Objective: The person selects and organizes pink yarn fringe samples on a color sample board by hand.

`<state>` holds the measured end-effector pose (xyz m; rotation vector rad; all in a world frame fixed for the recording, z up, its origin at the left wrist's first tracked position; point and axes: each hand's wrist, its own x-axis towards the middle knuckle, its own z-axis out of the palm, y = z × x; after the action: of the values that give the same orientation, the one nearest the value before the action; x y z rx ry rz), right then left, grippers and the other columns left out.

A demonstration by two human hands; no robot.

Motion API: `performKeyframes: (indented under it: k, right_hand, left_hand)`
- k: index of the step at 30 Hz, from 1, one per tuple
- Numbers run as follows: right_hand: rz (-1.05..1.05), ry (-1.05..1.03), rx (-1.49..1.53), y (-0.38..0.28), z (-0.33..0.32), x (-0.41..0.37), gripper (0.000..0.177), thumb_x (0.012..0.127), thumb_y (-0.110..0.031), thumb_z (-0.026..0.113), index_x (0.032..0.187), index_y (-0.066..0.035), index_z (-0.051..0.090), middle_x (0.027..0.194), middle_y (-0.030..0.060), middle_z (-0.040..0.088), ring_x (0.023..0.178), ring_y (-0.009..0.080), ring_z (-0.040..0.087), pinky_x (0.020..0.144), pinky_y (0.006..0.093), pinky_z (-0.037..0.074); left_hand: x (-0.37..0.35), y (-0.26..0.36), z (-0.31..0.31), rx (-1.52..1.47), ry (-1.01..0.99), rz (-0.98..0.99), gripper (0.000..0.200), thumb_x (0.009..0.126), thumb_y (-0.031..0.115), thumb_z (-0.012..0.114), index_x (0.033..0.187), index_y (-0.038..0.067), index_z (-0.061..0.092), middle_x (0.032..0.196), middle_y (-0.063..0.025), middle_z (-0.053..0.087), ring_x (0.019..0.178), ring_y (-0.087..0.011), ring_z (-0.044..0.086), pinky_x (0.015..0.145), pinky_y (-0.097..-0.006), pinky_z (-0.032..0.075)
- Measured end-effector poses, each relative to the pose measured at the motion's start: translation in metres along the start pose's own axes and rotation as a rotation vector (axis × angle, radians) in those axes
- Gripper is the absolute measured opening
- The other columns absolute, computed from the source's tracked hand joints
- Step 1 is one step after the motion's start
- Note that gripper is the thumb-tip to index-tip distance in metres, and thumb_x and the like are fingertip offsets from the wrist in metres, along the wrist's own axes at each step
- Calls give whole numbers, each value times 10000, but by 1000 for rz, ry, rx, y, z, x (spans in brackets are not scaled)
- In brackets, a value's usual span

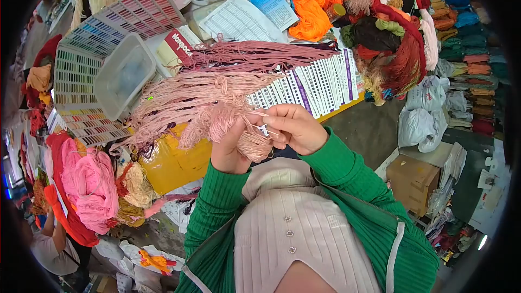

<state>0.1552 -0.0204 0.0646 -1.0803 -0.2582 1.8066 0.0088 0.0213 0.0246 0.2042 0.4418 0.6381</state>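
A bundle of pale pink thread is gripped in my left hand, just over the table's near edge. My right hand pinches a strand of the same thread beside the bundle, thumb and index finger together. Long pink skeins lie across the table behind my hands. Darker rose skeins stretch out beyond those. Just past my right hand rows of white perforated cards with purple strips lie on the table. My left fingers are partly hidden by the thread.
A folding colour chart stands at the left around a clear plastic tub. Printed sheets, orange yarn and a red box are at the back. Bright pink yarn hangs left; a cardboard box sits right. Another person is at lower left.
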Motion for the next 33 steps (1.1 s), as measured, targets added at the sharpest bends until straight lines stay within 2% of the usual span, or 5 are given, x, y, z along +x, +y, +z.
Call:
performKeyframes:
  k: [2,4,10,18,33]
  right_hand:
    - [-28,-7,-69,2,-1,1,94,767,-78,503,812,-2,537,539,-25,412,445,39,342,403,181,262]
    - [-122,-11,-414,5,-1,2,76,743,-64,540,738,10,556,498,-26,420,408,30,322,374,175,230]
    - [-106,45,-257,1,2,-1,73,730,-33,545,755,26,579,502,-2,453,399,34,340,362,179,226]
    - [-205,39,-259,3,-10,2,73,728,-26,541,755,31,577,514,17,478,408,52,374,380,177,283]
    - [-215,56,-115,4,-35,7,66,720,9,529,764,32,572,609,40,508,456,54,409,415,176,317]
  left_hand:
    - [1,-1,2,21,14,0,265,821,161,394,965,-37,496,972,-137,510,856,-209,515,734,-332,437]
    - [2,-3,6,41,27,-2,263,822,157,390,960,-39,497,974,-139,509,864,-214,513,743,-335,434]
    - [3,-1,10,-51,51,8,264,806,152,417,966,-44,493,969,-146,508,887,-220,504,780,-342,413]
    - [6,-5,23,67,79,102,280,709,-2,510,984,-39,475,945,-142,518,872,-207,511,748,-320,429]
    - [23,-25,19,126,190,157,310,714,-32,497,1016,-16,429,947,-121,517,847,-199,520,738,-297,428]
